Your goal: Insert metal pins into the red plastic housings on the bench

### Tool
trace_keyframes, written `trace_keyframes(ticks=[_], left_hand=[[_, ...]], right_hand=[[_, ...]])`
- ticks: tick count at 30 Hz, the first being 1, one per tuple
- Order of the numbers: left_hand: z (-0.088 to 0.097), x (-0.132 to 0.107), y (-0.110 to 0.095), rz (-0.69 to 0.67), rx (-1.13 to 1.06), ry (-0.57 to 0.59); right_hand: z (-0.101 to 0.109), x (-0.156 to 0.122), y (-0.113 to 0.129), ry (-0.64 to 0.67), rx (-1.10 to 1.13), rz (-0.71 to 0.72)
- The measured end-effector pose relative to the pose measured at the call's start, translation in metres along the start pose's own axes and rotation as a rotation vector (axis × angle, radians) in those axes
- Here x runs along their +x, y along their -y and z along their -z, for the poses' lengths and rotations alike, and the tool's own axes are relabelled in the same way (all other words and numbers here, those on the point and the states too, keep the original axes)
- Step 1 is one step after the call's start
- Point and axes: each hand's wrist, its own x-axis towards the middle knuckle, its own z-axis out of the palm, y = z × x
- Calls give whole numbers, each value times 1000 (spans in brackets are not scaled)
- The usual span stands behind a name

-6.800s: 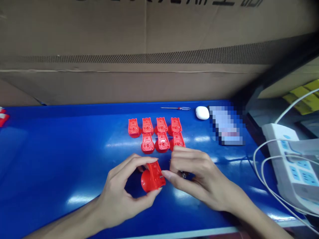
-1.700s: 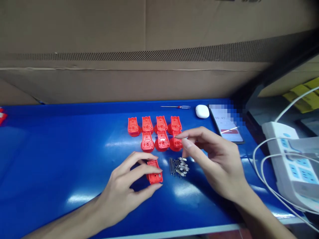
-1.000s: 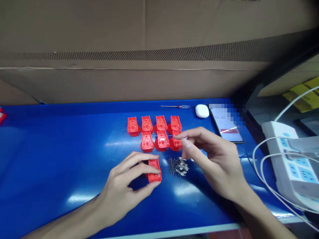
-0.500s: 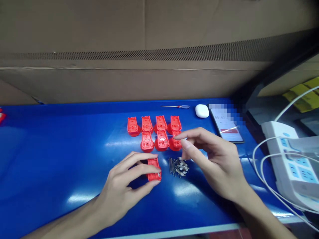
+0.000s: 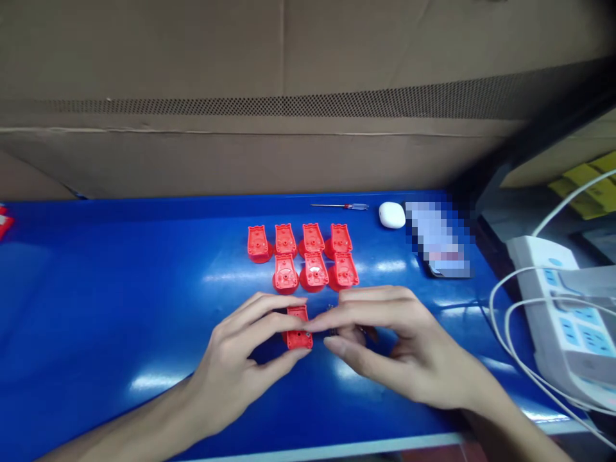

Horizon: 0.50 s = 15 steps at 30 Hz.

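Note:
My left hand [image 5: 250, 353] grips a red plastic housing [image 5: 299, 309] by its sides, thumb at the near end and fingers at the far side. The housing's hollow face is turned up, and a small metallic bit shows near its right edge. My right hand [image 5: 399, 340] reaches in from the right. Its index fingertip touches or nearly touches the housing, while the thumb stands apart below it. I see nothing held between those fingers. Small metal parts [image 5: 332, 313] lie under the right hand, mostly hidden by it.
Beyond the hands, several similar red housings [image 5: 314, 240] stand in two rows on the blue table [image 5: 120, 289]. A screwdriver [image 5: 355, 206], a white case [image 5: 392, 215] and a phone [image 5: 436, 240] lie farther back. A white power strip [image 5: 553, 308] with cables is at the right.
My right hand has moved down and left from the rows to the held housing, its index finger and thumb now wider apart. My left hand keeps its hold in place.

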Motion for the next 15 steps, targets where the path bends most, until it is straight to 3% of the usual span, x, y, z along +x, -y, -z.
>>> trace_keyframes(ticks=[8,15], left_hand=[[0,2,-1,11,-8,0],[0,2,-1,21,-6,-7]], right_hand=[[4,2,7,142,-37,-30],[9,1,9,76,21,-53]])
